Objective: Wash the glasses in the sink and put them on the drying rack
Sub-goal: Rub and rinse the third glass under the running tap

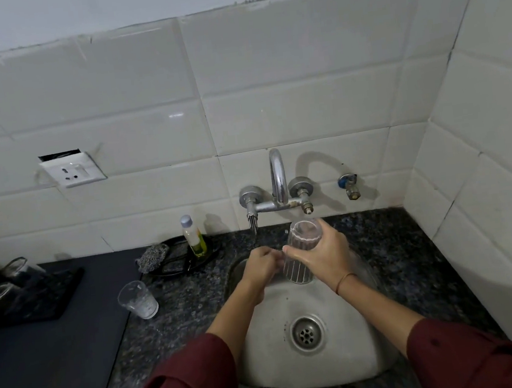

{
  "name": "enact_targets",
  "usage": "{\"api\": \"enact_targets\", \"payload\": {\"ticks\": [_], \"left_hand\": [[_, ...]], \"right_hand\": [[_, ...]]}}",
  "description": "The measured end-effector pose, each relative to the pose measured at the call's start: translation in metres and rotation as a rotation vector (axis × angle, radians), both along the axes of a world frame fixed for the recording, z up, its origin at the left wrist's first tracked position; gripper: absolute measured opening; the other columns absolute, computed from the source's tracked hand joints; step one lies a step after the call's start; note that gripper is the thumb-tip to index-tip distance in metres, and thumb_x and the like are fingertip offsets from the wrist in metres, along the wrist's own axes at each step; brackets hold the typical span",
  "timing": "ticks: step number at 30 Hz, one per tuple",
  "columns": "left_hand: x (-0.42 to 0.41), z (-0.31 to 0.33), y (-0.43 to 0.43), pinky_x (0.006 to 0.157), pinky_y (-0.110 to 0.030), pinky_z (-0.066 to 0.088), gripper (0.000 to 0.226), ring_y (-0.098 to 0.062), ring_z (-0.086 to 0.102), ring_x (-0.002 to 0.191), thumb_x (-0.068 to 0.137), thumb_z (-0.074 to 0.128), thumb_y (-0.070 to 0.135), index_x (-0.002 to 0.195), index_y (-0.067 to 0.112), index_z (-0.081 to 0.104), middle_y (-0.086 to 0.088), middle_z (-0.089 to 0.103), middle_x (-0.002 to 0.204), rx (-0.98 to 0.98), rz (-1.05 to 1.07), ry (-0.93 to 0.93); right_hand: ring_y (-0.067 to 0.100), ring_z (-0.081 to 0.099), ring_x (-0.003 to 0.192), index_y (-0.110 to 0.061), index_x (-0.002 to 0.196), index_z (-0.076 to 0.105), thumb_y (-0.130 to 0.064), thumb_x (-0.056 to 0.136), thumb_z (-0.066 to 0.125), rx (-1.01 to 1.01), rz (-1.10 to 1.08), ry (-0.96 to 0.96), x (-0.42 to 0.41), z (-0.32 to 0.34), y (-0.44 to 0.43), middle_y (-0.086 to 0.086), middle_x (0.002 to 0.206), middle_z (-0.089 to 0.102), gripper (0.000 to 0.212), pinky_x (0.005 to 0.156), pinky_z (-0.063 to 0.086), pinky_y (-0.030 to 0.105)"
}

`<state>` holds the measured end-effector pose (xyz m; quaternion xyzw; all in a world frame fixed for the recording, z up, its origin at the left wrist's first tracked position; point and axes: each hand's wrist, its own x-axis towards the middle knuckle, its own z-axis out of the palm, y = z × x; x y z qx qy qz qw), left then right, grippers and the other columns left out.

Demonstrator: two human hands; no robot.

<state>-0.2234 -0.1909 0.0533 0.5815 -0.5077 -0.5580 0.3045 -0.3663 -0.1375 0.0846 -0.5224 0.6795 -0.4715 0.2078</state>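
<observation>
Head view: right hand [322, 255] is gripping a ribbed clear glass [300, 268] over the round steel sink [266, 352], left hand [264, 266] grip untellable; left of the sink, two clear glasses [17, 268] are sitting on the black drying rack [56, 299], one clear tumbler [137, 299] waiting.

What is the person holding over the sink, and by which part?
A ribbed glass: the right hand wraps its side wall around the middle. The left hand is curled against its lower part; whether it grips cannot be told.

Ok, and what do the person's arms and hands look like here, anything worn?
Both arms wear dark red long sleeves, the left sleeve and right sleeve ending partway up, so the forearms are bare. The left hand and right hand are ungloved. A thin orange thread band circles the right wrist. No watch shows; rings are too small to tell.
</observation>
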Motion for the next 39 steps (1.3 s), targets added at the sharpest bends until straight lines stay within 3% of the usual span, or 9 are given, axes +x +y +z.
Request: {"api": "enact_targets", "payload": {"ticks": [7,12,17,21,27,31,34,37,39], "left_hand": [[0.0,-0.012,0.004,0.081,-0.053,0.056,0.02,-0.03,0.064,0.079,0.092,0.056,0.014,0.075,0.008,0.063,-0.012,0.068,0.076,-0.05,-0.052,-0.029],[-0.003,-0.015,0.008,0.088,-0.059,0.055,0.022,-0.028,0.064,0.081,0.098,0.057,0.016,0.078,0.009,0.065,-0.01,0.069,0.078,-0.072,-0.009,-0.068],[-0.004,-0.018,0.011,0.087,-0.055,0.056,0.026,-0.025,0.064,0.08,0.101,0.057,0.014,0.076,0.012,0.065,-0.005,0.069,0.076,-0.061,0.007,-0.066],[-0.003,-0.013,0.012,0.077,-0.03,0.055,0.03,-0.014,0.065,0.077,0.104,0.05,0.006,0.079,0.013,0.065,-0.001,0.07,0.078,-0.07,0.029,-0.079],[0.01,-0.011,0.014,0.09,-0.049,0.057,0.026,-0.025,0.067,0.086,0.1,0.05,0.009,0.084,0.012,0.07,-0.012,0.074,0.089,-0.082,0.033,-0.095],[0.019,-0.013,0.013,0.085,-0.044,0.057,0.027,-0.023,0.067,0.085,0.101,0.049,0.006,0.084,0.01,0.069,-0.014,0.074,0.089,-0.089,0.049,-0.105],[0.026,-0.017,0.013,0.077,-0.031,0.054,0.025,-0.017,0.064,0.079,0.1,0.05,0.005,0.082,0.008,0.068,-0.006,0.07,0.083,-0.084,0.038,-0.093],[0.038,-0.023,0.016,0.077,-0.04,0.056,0.023,-0.019,0.067,0.08,0.091,0.054,0.018,0.083,0.007,0.072,-0.004,0.076,0.086,-0.11,0.031,-0.095],[0.055,-0.028,0.016,0.068,-0.036,0.051,0.023,-0.015,0.064,0.072,0.091,0.054,0.02,0.075,0.019,0.07,0.007,0.071,0.074,-0.135,0.046,-0.122]], "right_hand": [[0.004,0.069,0.077,-0.03,0.093,0.067,-0.064,0.048,0.08,-0.004,0.039,-0.017,-0.001,-0.001,0.0,-0.014,0.081,0.072,0.057,0.072,0.06,0.039],[0.006,0.069,0.078,-0.03,0.094,0.067,-0.064,0.048,0.08,0.006,0.06,-0.01,-0.006,-0.006,0.001,-0.014,0.082,0.072,0.058,0.071,0.06,0.04],[0.006,0.069,0.079,-0.03,0.097,0.068,-0.064,0.049,0.08,0.021,0.077,-0.011,-0.007,-0.008,0.003,-0.014,0.084,0.072,0.06,0.073,0.061,0.04],[0.006,0.069,0.08,-0.03,0.097,0.067,-0.065,0.048,0.078,0.035,0.084,-0.022,-0.01,-0.01,0.0,-0.015,0.085,0.072,0.062,0.074,0.061,0.039],[0.008,0.07,0.082,-0.027,0.094,0.07,-0.045,0.054,0.093,0.089,0.072,-0.13,-0.004,-0.009,-0.009,-0.011,0.086,0.073,0.049,0.075,0.06,0.034],[0.007,0.069,0.079,-0.026,0.091,0.069,-0.043,0.056,0.093,0.118,0.081,-0.106,0.005,-0.012,-0.009,-0.012,0.082,0.072,0.045,0.067,0.055,0.025],[0.012,0.069,0.077,-0.027,0.089,0.067,-0.057,0.052,0.086,0.12,0.06,-0.019,0.015,-0.018,-0.007,-0.009,0.081,0.072,0.052,0.069,0.058,0.034],[0.013,0.07,0.077,-0.026,0.089,0.067,-0.064,0.05,0.081,0.11,0.092,0.065,0.035,-0.022,-0.007,-0.008,0.082,0.074,0.057,0.068,0.058,0.036],[0.014,0.07,0.078,-0.026,0.089,0.067,-0.067,0.048,0.077,0.13,0.111,0.057,0.054,-0.022,-0.008,-0.008,0.082,0.074,0.059,0.068,0.058,0.038]]}}
